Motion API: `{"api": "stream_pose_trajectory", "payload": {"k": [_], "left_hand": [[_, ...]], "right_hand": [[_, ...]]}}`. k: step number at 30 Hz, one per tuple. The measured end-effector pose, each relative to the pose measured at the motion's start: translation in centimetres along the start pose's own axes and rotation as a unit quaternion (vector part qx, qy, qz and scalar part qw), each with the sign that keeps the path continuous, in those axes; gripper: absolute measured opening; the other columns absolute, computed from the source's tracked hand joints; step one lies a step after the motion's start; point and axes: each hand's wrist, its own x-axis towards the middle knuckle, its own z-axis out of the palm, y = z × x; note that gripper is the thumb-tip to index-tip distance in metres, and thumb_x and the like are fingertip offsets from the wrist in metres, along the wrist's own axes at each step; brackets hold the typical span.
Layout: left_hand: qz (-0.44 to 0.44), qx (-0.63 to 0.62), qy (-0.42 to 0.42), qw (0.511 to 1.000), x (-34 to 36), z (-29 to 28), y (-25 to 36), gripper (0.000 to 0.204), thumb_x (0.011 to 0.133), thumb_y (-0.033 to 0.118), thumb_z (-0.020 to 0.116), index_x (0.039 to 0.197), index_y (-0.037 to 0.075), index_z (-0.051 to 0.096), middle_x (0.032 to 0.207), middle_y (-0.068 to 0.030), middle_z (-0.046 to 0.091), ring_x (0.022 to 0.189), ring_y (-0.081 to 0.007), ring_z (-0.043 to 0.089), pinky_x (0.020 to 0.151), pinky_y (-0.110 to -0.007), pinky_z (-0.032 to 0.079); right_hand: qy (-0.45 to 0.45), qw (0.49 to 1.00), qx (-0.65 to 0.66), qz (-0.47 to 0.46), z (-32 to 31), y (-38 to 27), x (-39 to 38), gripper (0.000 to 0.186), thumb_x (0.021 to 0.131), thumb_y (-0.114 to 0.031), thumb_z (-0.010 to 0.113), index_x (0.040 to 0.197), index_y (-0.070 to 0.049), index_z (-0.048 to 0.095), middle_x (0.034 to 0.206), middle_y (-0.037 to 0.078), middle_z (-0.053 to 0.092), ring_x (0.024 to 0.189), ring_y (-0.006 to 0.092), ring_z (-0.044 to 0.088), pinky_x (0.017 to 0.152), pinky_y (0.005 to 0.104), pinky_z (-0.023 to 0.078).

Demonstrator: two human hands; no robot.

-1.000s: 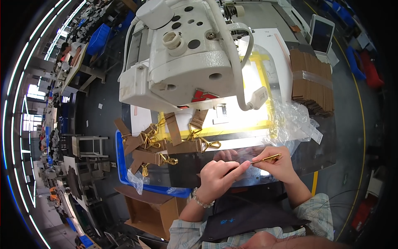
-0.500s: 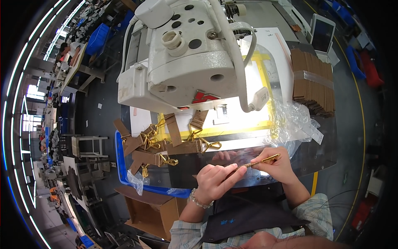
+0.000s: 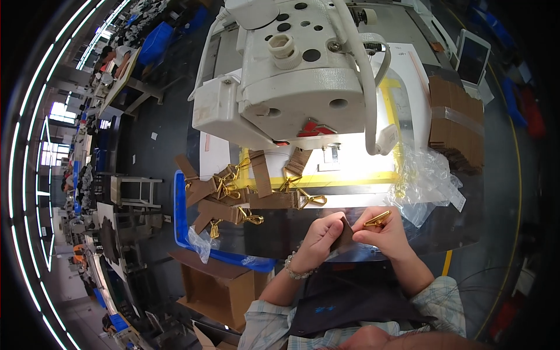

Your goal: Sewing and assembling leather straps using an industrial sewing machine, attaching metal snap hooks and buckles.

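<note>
Just in front of my body, both hands hold one brown strap (image 3: 344, 234) with a gold snap hook (image 3: 378, 219) at its right end. My left hand (image 3: 319, 238) is closed on the strap, thumb on top, and the strap's flat face is turned partly up. With its fingers curled, my right hand (image 3: 389, 234) grips the hook end; part of the hook shows above the fingers. Beyond my left hand lies a pile of brown straps with gold snap hooks (image 3: 271, 200), partly on the table and partly over a blue tray (image 3: 181, 220).
A white sewing machine (image 3: 303, 87) stands over the lit work plate, which is edged with yellow tape (image 3: 350, 177). Clear plastic wrap (image 3: 429, 182) and a bundle of brown pieces (image 3: 456, 114) lie at the right. An open cardboard box (image 3: 216, 291) stands lower left.
My left hand has turned and drawn up its fingers, so the strap's flat face now shows instead of its edge. The view has shifted slightly, moving the scene to the right.
</note>
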Motion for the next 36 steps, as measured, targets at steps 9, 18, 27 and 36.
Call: {"api": "stream_pose_trajectory", "payload": {"k": [9, 18, 27, 36], "left_hand": [[-0.094, -0.153, -0.027, 0.983, 0.5, 0.5, -0.1, 0.044, 0.099, 0.038, 0.030, 0.076, 0.006, 0.048, 0.056, 0.0052, 0.038, 0.042, -0.0017, 0.027, 0.040, -0.018, 0.020], [-0.104, -0.162, -0.021, 0.981, 0.3, 0.3, -0.3, 0.042, 0.099, 0.037, 0.031, 0.078, 0.006, 0.050, 0.055, 0.0055, 0.038, 0.041, -0.0013, 0.026, 0.039, -0.018, 0.019], [-0.103, -0.123, 0.028, 0.987, 0.3, 0.7, 0.1, 0.038, 0.097, 0.037, 0.038, 0.077, 0.007, 0.048, 0.061, 0.0040, 0.043, 0.043, -0.0014, 0.030, 0.039, -0.017, 0.021], [-0.040, 0.163, 0.074, 0.983, 0.9, -1.0, 3.2, 0.018, 0.088, 0.017, 0.053, 0.084, 0.000, 0.056, 0.066, -0.0093, 0.052, 0.061, -0.0126, 0.050, 0.057, -0.028, 0.041]], "right_hand": [[-0.009, 0.999, -0.045, -0.001, 1.2, -0.2, 0.1, 0.017, 0.072, 0.000, 0.074, 0.072, -0.003, 0.057, 0.061, -0.006, 0.046, 0.057, -0.0001, 0.037, 0.050, 0.0166, 0.029], [0.007, 0.998, -0.059, -0.010, 1.4, -0.1, 0.2, 0.019, 0.076, -0.002, 0.071, 0.072, -0.005, 0.053, 0.059, -0.007, 0.045, 0.054, -0.0009, 0.037, 0.047, 0.0167, 0.027], [0.022, 0.999, -0.016, 0.020, 1.2, -0.3, 0.1, 0.016, 0.081, -0.003, 0.066, 0.078, -0.005, 0.051, 0.060, -0.005, 0.047, 0.051, -0.0006, 0.039, 0.044, 0.0168, 0.026], [0.001, 0.958, -0.281, -0.060, -1.7, -0.3, 0.9, 0.012, 0.089, -0.009, 0.044, 0.099, -0.001, 0.046, 0.072, 0.007, 0.056, 0.060, 0.0148, 0.051, 0.058, 0.0283, 0.041]]}}
